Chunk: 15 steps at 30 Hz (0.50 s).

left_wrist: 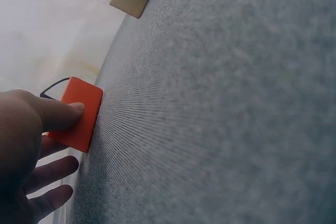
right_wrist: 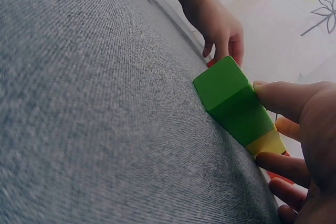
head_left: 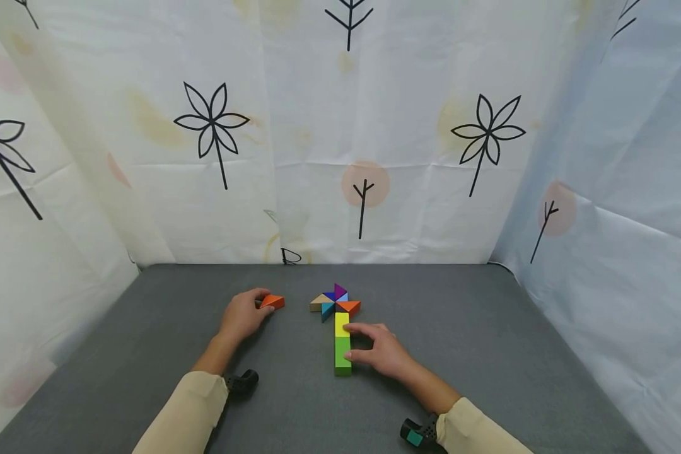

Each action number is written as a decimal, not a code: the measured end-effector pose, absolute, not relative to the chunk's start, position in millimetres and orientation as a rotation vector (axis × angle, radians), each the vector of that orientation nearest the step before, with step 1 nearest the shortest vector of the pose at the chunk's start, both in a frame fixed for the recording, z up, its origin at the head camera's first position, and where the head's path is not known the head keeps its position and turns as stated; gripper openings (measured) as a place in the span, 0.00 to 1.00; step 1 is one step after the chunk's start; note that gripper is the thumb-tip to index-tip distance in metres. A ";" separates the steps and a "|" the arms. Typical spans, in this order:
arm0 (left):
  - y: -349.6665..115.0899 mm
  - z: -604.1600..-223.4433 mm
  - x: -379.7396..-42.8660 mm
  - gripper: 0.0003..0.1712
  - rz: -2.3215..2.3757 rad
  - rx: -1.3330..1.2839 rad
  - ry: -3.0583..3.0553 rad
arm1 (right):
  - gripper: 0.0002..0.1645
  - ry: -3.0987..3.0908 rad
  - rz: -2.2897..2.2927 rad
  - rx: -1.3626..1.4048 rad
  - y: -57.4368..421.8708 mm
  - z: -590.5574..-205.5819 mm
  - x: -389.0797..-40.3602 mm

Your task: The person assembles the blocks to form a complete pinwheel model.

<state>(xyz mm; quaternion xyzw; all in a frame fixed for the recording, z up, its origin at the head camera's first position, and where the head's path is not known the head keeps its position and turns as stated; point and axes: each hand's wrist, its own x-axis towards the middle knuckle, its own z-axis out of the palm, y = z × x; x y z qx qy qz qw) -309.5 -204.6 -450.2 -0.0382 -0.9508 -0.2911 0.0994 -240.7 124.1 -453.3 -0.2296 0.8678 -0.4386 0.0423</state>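
Observation:
My left hand (head_left: 243,317) pinches an orange-red triangular block (head_left: 275,302) between thumb and fingers, low over the grey table, left of the other blocks. In the left wrist view the thumb presses the flat face of this orange block (left_wrist: 86,111). My right hand (head_left: 387,350) touches the right side of two blocks in line: its thumb is on the green block (head_left: 342,353), its index finger on the yellow block (head_left: 341,320). Beyond the yellow one lies a pinwheel of triangular blocks, among them a purple (head_left: 340,291), a tan (head_left: 318,303) and a teal block (head_left: 326,310).
The grey cloth-covered table (head_left: 459,315) runs back to a white printed curtain (head_left: 318,208), which also hangs at both sides. Black camera bands are on both wrists, such as the left band (head_left: 243,383).

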 end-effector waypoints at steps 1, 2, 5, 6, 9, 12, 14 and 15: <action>-204.4 -449.8 -309.2 0.25 -0.864 -0.112 -2.812 | 0.31 2.656 -1.341 -0.707 124.1 -453.5 -240.7; -204.1 -449.2 -308.9 0.24 -0.865 -0.113 -2.812 | 0.31 2.657 -1.342 -0.711 124.1 -453.4 -240.6; -201.9 -447.3 -307.1 0.24 -0.876 -0.123 -2.807 | 0.31 2.662 -1.352 -0.726 124.4 -453.5 -240.7; -200.6 -446.8 -306.3 0.24 -0.884 -0.128 -2.802 | 0.31 2.664 -1.354 -0.732 124.4 -453.6 -240.7; -196.0 -444.9 -303.7 0.24 -0.915 -0.134 -2.785 | 0.31 2.663 -1.352 -0.735 124.5 -453.5 -240.7; -191.2 -442.7 -299.9 0.24 -0.957 -0.143 -2.766 | 0.31 2.659 -1.341 -0.730 124.3 -453.5 -240.3; -187.9 -440.9 -297.6 0.24 -0.971 -0.153 -2.754 | 0.31 2.659 -1.336 -0.726 124.1 -453.6 -240.2; -186.1 -439.9 -296.5 0.24 -0.975 -0.156 -2.748 | 0.31 2.660 -1.335 -0.724 124.0 -453.8 -240.2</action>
